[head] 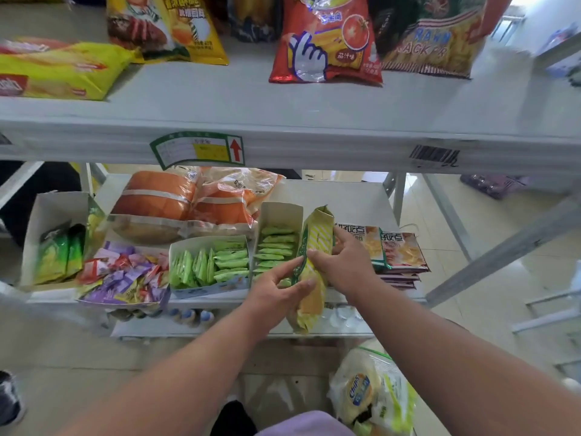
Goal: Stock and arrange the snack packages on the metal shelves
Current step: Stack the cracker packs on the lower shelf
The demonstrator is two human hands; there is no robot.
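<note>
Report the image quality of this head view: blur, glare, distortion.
Head view: wide-angle distortion bows the grey metal upper shelf edge and stretches both forearms; the left hand and right hand, gripping the yellow-and-white striped snack packet, are slightly soft; print on the red tomato-flavour crisp bag is smeared; glare washes out the pale tiled floor at right.

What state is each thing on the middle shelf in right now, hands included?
Yellow package: on edge, held by both hands.
Left hand: grips package.
Right hand: grips package.
Two green-sachet boxes: open, filled.
Candy tray: open, heaped.
Orange bags: sealed, lying flat.
</note>
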